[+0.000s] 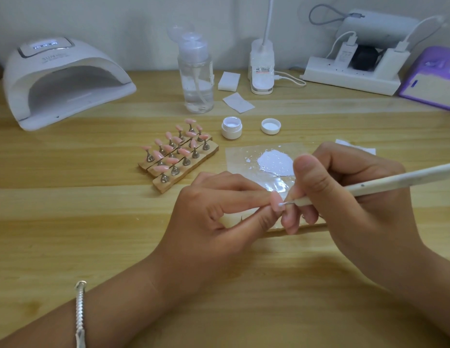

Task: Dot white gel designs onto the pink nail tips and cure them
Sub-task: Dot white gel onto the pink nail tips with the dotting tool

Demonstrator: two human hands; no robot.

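**Desk:** What is held at the middle of the frame?

**Caption:** A single pink nail tip (276, 202) is pinched between thumb and forefinger of the left hand (214, 217), just below centre. A white dotting pen (384, 183) is gripped pencil-fashion in the right hand (344, 197). Its metal point is laid on the tip, where a white dot is seen.

**Desk:** Where is the gel kept?

**Caption:** White gel (275, 160) is smeared on a clear sheet (237, 156) directly behind the hands; the sheet's near edge is covered by the fingers. An open jar (231, 128) and its lid (270, 126) are set side by side just above the sheet, apart from each other.

**Desk:** And the other tips?

**Caption:** They are mounted on a rack (178, 156) of wooden strips left of centre, near the left hand but untouched.

**Desk:** How much room is left?

**Caption:** A wide stretch of table (68, 197) is seen at the left, between the rack and the frame's edge. The curing lamp (65, 79) is parked at upper left, its mouth turned toward the middle. The far edge is lined by a pump bottle (196, 76) and a power strip (349, 79).
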